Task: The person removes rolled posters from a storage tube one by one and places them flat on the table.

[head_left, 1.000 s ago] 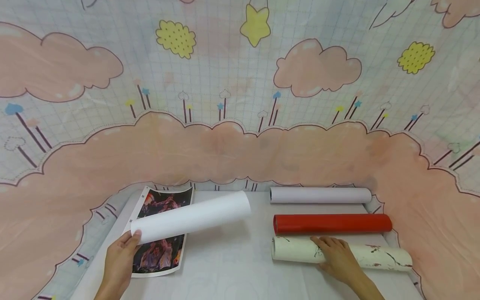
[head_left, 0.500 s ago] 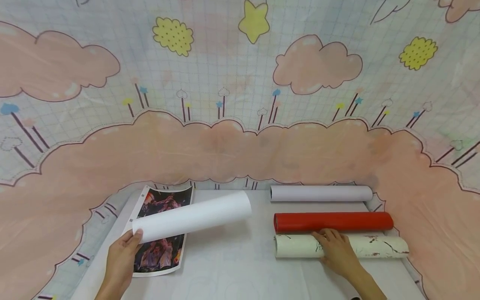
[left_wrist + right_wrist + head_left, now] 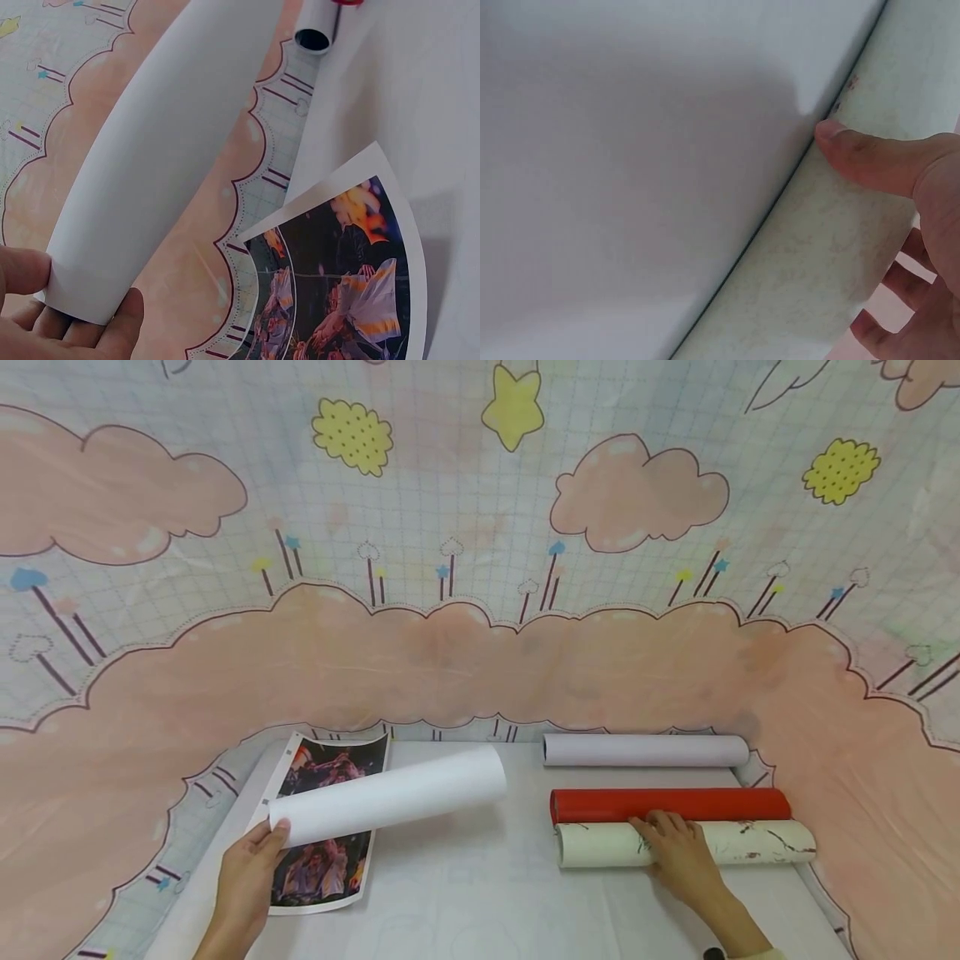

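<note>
My left hand pinches the near-left end of a white paper roll. This roll slants up to the right above a printed photo sheet. In the left wrist view, the thumb and fingertips hold the rim of the white roll. On the right, my right hand grips a cream paper roll with dark branch-like marks. The right wrist view shows the thumb on the near side of the cream roll and the fingers across its other side. A red roll lies right behind it, seemingly touching.
A pale white roll lies at the back right, parallel to the red one. White sheeting covers the table. Behind it and at both sides hangs a cloth printed with clouds and stars.
The cream roll, in my right hand, has moved back toward the red roll and straightened, closing the gap between them. My left hand and the white roll have hardly moved.
</note>
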Motion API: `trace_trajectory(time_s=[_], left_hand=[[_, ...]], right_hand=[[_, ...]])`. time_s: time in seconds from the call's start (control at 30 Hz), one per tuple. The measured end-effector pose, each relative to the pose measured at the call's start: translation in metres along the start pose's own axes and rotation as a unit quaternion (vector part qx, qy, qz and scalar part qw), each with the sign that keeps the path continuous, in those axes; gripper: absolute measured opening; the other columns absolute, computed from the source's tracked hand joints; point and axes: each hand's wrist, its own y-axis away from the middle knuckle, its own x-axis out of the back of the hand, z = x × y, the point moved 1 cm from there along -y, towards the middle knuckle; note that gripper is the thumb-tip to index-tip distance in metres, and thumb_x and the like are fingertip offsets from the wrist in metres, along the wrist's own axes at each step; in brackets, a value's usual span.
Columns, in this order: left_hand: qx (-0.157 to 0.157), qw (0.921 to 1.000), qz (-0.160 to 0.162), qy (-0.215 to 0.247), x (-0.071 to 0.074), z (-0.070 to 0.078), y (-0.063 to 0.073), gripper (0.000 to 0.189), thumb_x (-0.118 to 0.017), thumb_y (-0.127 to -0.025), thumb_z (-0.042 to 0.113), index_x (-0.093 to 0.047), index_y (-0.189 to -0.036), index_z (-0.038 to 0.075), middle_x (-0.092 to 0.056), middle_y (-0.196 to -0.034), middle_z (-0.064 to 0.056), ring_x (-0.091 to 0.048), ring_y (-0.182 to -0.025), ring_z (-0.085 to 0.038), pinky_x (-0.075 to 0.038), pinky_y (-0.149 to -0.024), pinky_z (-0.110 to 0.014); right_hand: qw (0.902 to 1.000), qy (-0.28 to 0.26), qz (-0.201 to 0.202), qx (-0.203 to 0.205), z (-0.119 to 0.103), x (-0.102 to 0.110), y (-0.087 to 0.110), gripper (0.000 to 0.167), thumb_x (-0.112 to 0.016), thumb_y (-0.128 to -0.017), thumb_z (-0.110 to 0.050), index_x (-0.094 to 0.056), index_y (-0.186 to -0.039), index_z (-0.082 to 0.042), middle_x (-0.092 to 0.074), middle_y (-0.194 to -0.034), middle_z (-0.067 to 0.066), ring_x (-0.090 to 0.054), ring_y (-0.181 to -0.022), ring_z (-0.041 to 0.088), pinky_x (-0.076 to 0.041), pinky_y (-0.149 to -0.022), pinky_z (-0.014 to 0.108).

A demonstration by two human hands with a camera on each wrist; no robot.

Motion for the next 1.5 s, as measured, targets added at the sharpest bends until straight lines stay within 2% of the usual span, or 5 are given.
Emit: trace_trajectory(time_s=[0.2,0.87,1.1,1.33,1.5], left_hand=[[0.003,1.0000,-0.006,-0.002,0.000,-0.001,0.000,0.074,-0.044,-0.104,0.037,-0.014,-0.152,-0.010,-0.021,-0.158,-0.032,-0.027,-0.145,-0.042,-0.018,-0.120,-0.049],[0.008,0.9998,-0.008,-0.014,0.002,-0.004,0.000,0.078,-0.045,-0.103,0.042,-0.017,-0.151,-0.011,-0.023,-0.157,-0.033,-0.027,-0.145,-0.044,-0.015,-0.122,-0.052],[0.023,0.9995,-0.008,-0.018,-0.001,-0.009,0.003,0.076,-0.046,-0.102,0.043,-0.021,-0.151,-0.009,-0.029,-0.156,-0.030,-0.044,-0.136,-0.025,-0.021,-0.121,-0.049],[0.019,0.9996,-0.022,-0.004,0.000,-0.010,0.003,0.075,-0.045,-0.104,0.038,-0.014,-0.152,-0.010,-0.020,-0.158,-0.031,-0.024,-0.147,-0.040,-0.016,-0.122,-0.050],[0.010,0.9996,-0.026,0.006,-0.001,-0.008,0.002,0.077,-0.046,-0.103,0.038,-0.013,-0.152,-0.010,-0.020,-0.158,-0.032,-0.024,-0.147,-0.042,-0.015,-0.122,-0.050]], right_hand=[[0.9999,0.001,-0.014,-0.008,0.005,-0.002,-0.008,0.072,-0.093,-0.058,-0.011,-0.066,-0.124,-0.016,-0.061,-0.111,0.010,-0.057,-0.108,0.034,-0.047,-0.086,0.062],[0.9994,-0.014,0.030,0.014,0.013,-0.012,-0.035,0.072,-0.093,-0.056,-0.006,-0.066,-0.123,-0.014,-0.063,-0.108,0.011,-0.058,-0.103,0.035,-0.048,-0.080,0.061],[0.9999,-0.013,0.009,-0.005,0.012,-0.011,-0.037,0.068,-0.089,-0.061,-0.002,-0.065,-0.124,-0.013,-0.063,-0.111,0.012,-0.058,-0.107,0.036,-0.048,-0.084,0.062],[0.9997,-0.021,0.003,-0.009,0.014,-0.012,-0.042,0.067,-0.087,-0.065,-0.001,-0.064,-0.126,-0.012,-0.063,-0.114,0.014,-0.057,-0.109,0.038,-0.048,-0.084,0.062],[0.9994,-0.031,0.005,-0.014,0.014,-0.011,-0.048,0.069,-0.084,-0.066,0.000,-0.061,-0.130,-0.011,-0.061,-0.117,0.017,-0.055,-0.112,0.040,-0.045,-0.088,0.065]])
